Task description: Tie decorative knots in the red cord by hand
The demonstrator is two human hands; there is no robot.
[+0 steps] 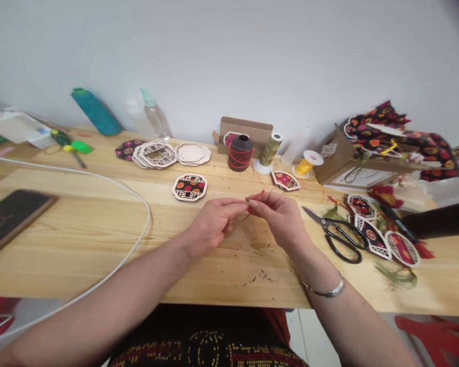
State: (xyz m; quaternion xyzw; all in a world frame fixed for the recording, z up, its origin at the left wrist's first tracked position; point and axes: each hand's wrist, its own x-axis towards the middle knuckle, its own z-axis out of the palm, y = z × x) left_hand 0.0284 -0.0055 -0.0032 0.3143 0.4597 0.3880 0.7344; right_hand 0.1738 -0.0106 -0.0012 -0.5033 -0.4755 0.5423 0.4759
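A thin red cord [257, 195] runs between my two hands, low over the middle of the wooden table. My left hand [219, 218] pinches it between thumb and forefinger. Fingertips nearly touching the left ones, my right hand [279, 213] also pinches the cord, and a short red piece sticks up there. Most of the cord is hidden behind the fingers. Beyond the hands stands a dark spool of red cord [240, 154]. An octagonal patterned ornament [190, 187] lies ahead of my left hand, and a fan-shaped ornament [285, 181] lies ahead of my right.
Black-handled scissors [342, 237] lie right of my hands beside several ornaments [402, 248]. A yellow thread spool [308, 163] and a cardboard box [338, 160] with patterned cloth stand behind. On the left are a phone [15, 219], a white cable [147, 209] and stacked frames [158, 154].
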